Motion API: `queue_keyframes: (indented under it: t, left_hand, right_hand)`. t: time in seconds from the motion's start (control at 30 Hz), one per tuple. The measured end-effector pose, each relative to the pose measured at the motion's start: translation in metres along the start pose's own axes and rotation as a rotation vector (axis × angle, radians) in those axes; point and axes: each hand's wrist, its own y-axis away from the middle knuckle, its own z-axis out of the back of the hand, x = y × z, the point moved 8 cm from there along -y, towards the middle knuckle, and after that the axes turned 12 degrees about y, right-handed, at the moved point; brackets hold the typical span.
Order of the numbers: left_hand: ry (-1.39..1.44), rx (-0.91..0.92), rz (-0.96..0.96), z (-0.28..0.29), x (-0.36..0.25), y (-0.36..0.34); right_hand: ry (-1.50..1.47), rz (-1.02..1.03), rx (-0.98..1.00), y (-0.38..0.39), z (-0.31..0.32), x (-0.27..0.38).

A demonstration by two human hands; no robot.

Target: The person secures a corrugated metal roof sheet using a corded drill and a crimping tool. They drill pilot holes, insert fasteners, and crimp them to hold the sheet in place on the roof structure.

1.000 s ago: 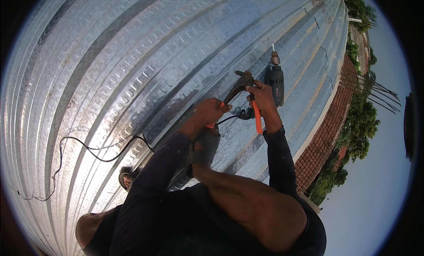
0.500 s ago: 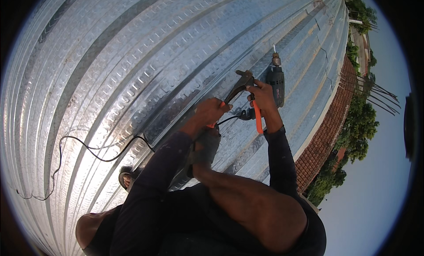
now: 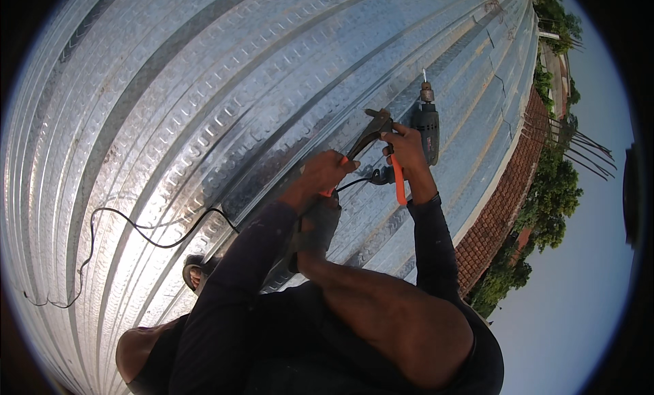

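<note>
A hand riveter (image 3: 368,137) with a dark metal head and orange handles is held between my two hands, its handles spread wide apart. My left hand (image 3: 325,171) is closed round one orange handle. Close to the tool's head, my right hand (image 3: 411,155) pinches the tool, and the other orange handle passes along its palm side. Just beyond my right hand, a dark corded drill (image 3: 426,128) lies on the metal sheet with its bit pointing away. Whatever the fingertips of my right hand pinch is too small to make out.
Ribbed metal roofing sheets (image 3: 204,109) spread under me and curve away. A black cable (image 3: 157,245) winds over them at the left. My knees and feet are close below my hands. At the right lie a tiled roof (image 3: 501,221), protruding rebar (image 3: 589,150) and trees (image 3: 553,197).
</note>
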Motion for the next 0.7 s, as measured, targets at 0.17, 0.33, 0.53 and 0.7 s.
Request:
queue_keyframes:
  t: [0.17, 0.33, 0.53, 0.7]
  left_hand:
    - [0.027, -0.004, -0.014, 0.0006, -0.0013, 0.0007]
    - [0.067, -0.005, 0.012, -0.0008, 0.0012, -0.0009]
    - [0.077, -0.002, 0.005, -0.0012, 0.0038, -0.0032]
    - [0.066, 0.001, 0.001, -0.0032, 0.0020, -0.0026]
  right_hand:
    - [-0.015, 0.017, -0.006, 0.0004, -0.0001, 0.0018]
    - [0.024, 0.006, -0.007, -0.0014, 0.0016, 0.0023]
    - [0.010, -0.002, -0.013, -0.0002, 0.0013, 0.0054]
    - [0.013, -0.016, -0.003, -0.0003, 0.0029, 0.0011]
